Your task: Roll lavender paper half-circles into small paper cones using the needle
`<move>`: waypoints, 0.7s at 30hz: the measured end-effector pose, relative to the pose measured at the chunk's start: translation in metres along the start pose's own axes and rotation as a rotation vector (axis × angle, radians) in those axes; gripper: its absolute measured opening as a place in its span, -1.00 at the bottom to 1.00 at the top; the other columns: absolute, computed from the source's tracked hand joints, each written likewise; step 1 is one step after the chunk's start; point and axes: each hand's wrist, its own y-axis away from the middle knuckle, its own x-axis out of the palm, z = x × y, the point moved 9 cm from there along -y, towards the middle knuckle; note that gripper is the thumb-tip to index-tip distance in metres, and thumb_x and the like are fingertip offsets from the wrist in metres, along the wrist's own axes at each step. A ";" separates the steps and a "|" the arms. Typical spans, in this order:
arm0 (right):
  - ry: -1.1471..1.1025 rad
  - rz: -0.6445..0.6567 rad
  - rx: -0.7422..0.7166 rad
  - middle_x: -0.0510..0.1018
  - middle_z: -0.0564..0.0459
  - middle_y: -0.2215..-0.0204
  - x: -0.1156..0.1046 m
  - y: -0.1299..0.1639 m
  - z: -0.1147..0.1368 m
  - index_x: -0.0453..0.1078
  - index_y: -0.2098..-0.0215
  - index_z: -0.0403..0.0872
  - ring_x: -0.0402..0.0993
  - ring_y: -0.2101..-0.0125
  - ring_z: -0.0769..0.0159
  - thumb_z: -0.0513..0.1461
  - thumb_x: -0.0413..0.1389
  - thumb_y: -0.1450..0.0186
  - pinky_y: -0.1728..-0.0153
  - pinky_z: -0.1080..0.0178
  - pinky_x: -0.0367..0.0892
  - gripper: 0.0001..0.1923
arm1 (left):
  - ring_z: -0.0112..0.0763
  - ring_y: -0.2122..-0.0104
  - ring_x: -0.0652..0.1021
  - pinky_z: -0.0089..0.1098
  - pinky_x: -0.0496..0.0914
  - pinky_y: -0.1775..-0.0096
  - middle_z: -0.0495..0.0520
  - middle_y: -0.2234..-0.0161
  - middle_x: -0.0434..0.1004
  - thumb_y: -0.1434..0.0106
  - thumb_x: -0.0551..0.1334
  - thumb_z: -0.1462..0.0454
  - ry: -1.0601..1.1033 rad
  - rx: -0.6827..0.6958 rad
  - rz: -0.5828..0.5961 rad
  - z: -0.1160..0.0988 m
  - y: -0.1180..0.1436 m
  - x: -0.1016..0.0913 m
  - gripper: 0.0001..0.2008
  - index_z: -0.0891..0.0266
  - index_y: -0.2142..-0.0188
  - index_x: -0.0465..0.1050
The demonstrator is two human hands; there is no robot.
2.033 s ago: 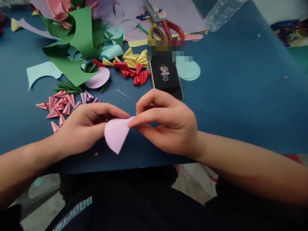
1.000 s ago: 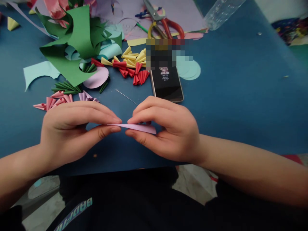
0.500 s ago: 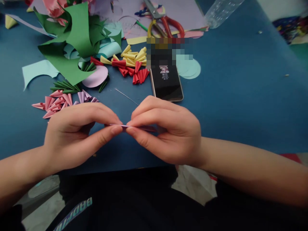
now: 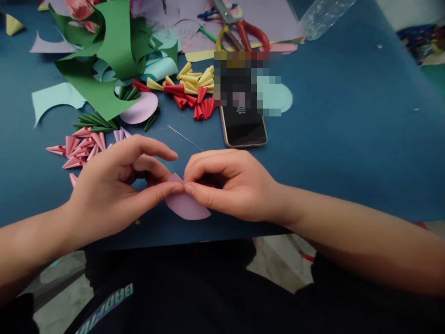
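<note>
A small piece of purple paper (image 4: 187, 207) with a curved edge is between my two hands, over the table's near side. My left hand (image 4: 121, 185) pinches its upper left part with thumb and a bent finger, the index finger lifted away. My right hand (image 4: 231, 185) pinches it near the top with thumb and index finger, right beside the left thumb tip. Just beyond my hands, a thin needle (image 4: 184, 138) lies on the table. Several pink paper cones (image 4: 81, 148) lie behind my left hand, and some purple cones (image 4: 121, 135) are partly hidden by it.
Green cones (image 4: 95, 123), yellow cones (image 4: 194, 80), red cones (image 4: 203, 107) and a purple paper disc (image 4: 141, 107) lie on the blue table (image 4: 347, 139). Farther back are green paper scraps (image 4: 116, 41), scissors (image 4: 252, 35) and a clear plastic bottle (image 4: 325, 18). A phone (image 4: 243, 127) lies beyond my right hand.
The purple paper has turned from edge-on to showing its flat side, hanging below my fingers. My left index finger has lifted off it, and my right hand has shifted slightly.
</note>
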 end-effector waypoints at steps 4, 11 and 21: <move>-0.068 -0.045 0.068 0.67 0.07 0.37 -0.002 -0.001 -0.007 0.63 0.31 -0.11 0.54 0.39 0.39 -0.25 0.38 -0.43 0.37 0.32 0.43 -0.85 | -0.37 0.27 0.78 -0.46 0.73 0.15 -0.06 0.25 0.80 -0.26 0.68 0.18 -0.030 -0.022 -0.056 -0.002 -0.001 -0.003 -0.75 0.07 0.18 0.72; -0.039 -0.169 0.083 0.66 0.07 0.38 -0.010 0.002 -0.011 0.63 0.31 -0.10 0.51 0.40 0.38 -0.17 0.43 -0.44 0.37 0.31 0.42 -0.79 | -0.25 0.21 0.82 -0.35 0.77 0.11 -0.03 0.16 0.87 -0.35 0.61 0.15 -0.102 -0.121 -0.093 0.010 0.002 -0.011 -0.75 -0.02 -0.02 0.83; 0.028 -0.113 0.074 0.65 0.09 0.40 -0.009 0.002 -0.010 0.62 0.31 -0.11 0.48 0.43 0.41 -0.14 0.46 -0.44 0.42 0.32 0.35 -0.75 | -0.16 0.17 0.84 -0.25 0.79 0.07 -0.08 0.11 0.88 -0.38 0.59 0.08 -0.231 -0.109 -0.116 0.008 0.004 -0.015 -0.77 -0.12 -0.02 0.85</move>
